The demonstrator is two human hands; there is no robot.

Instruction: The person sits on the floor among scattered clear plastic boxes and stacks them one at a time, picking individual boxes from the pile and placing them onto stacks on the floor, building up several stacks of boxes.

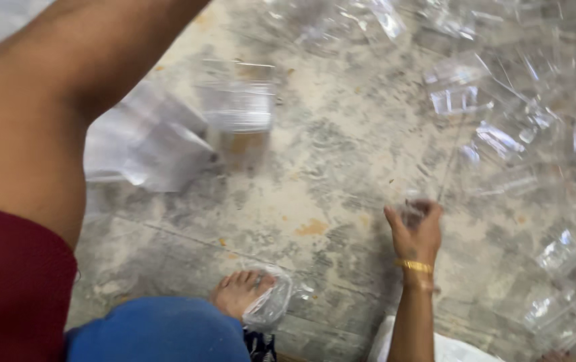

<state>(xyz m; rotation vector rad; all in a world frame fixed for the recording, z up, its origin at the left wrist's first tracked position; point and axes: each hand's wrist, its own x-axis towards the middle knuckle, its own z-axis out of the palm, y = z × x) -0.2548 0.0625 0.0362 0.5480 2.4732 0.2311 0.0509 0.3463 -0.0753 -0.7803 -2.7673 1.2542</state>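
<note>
1. Nearest to the person, a bare foot (237,291) rests on the stained concrete floor (328,161), and a crumpled clear plastic bag (271,305) lies touching the toes on their right side.
2. To the right of the foot, the right hand (416,228) with a gold bangle (414,266) on the wrist is raised over the floor. Its fingers are curled together around a small clear plastic piece (414,209), pinched at the top of the hand.
3. The left arm crosses the upper left corner; its hand is outside the view, so I cannot tell its state.
4. Farther from the foot, a blurred clear plastic container (237,100) stands on the floor, with a flat plastic sheet (147,144) just beside it.
5. Far to the right of the foot, many clear plastic containers (522,134) lie heaped together.
</note>
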